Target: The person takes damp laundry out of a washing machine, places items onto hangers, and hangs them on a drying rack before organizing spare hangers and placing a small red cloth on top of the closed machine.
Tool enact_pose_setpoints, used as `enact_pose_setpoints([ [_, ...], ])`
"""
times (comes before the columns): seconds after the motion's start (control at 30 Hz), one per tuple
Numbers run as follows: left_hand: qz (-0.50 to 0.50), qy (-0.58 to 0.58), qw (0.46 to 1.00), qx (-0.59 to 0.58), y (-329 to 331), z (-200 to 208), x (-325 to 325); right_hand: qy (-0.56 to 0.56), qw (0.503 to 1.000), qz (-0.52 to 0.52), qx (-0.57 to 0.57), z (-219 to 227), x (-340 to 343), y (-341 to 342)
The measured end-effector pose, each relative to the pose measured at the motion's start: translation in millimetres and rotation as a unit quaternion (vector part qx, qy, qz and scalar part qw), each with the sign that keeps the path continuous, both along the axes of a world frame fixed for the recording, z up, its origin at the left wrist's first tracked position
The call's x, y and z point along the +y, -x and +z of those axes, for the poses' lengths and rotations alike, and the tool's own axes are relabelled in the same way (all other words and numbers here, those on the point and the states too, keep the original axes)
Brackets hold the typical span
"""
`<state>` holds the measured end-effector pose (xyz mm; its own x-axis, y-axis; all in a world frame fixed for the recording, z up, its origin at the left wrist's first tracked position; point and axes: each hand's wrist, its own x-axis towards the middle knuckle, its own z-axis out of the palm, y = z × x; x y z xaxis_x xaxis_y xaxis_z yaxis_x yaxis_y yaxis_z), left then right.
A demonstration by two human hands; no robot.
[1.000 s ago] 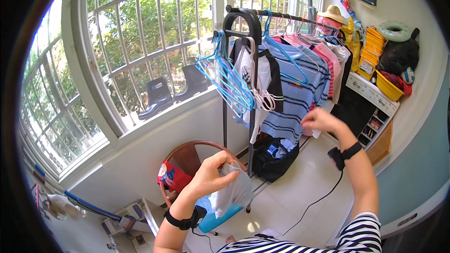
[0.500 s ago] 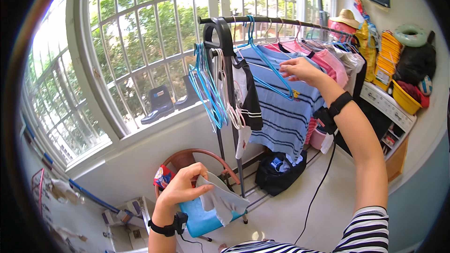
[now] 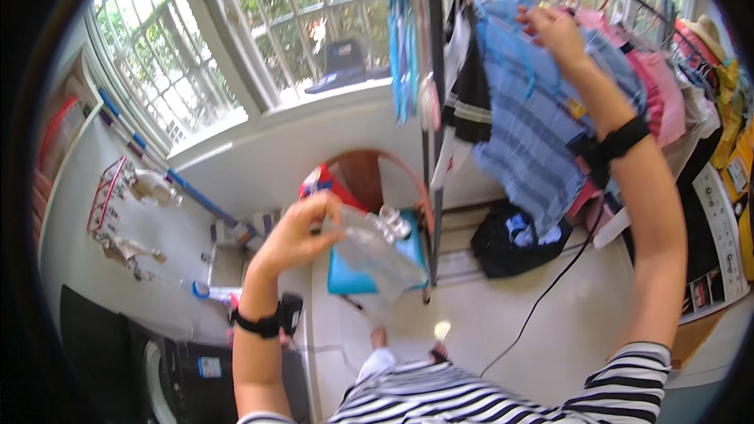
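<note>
My left hand (image 3: pixel 294 232) is low at centre left and grips a pale grey garment (image 3: pixel 377 247) that hangs from its fingers, blurred by motion. My right hand (image 3: pixel 556 27) is raised at upper right, fingers closed on a blue hanger (image 3: pixel 503 12) among the clothes on a black clothes rack (image 3: pixel 433 110). Directly below that hand hangs a blue striped shirt (image 3: pixel 526 133). Pink garments (image 3: pixel 656 90) hang further right on the same rail. A bunch of empty blue hangers (image 3: pixel 404 47) dangles at the rack's left end.
A wooden chair with a blue cushion (image 3: pixel 369 271) stands under the rack beside a red bag (image 3: pixel 318 180). A black bag (image 3: pixel 518 239) and a black cable (image 3: pixel 550 286) lie on the tiled floor. Barred windows (image 3: pixel 298 23) run behind; shelves (image 3: pixel 726 220) stand right.
The view has tilted down and swung right. My right hand stayed up at the hangers on the rail. My left hand rose a little with the pale garment.
</note>
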<state>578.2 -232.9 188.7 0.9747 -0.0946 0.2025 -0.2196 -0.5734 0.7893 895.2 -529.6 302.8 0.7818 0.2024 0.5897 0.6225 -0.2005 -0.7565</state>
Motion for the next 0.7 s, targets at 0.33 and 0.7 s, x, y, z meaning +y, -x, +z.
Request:
enact_pose_setpoints([
  [0.33,0.019,-0.058,0.998,-0.018,30,-8,-10,-0.072,0.997,-0.004,-0.039,-9,-28,44],
  [0.7,-0.11,-0.023,0.993,-0.041,23,-27,-1,-0.043,0.986,-0.156,-0.045,-154,-92,194],
])
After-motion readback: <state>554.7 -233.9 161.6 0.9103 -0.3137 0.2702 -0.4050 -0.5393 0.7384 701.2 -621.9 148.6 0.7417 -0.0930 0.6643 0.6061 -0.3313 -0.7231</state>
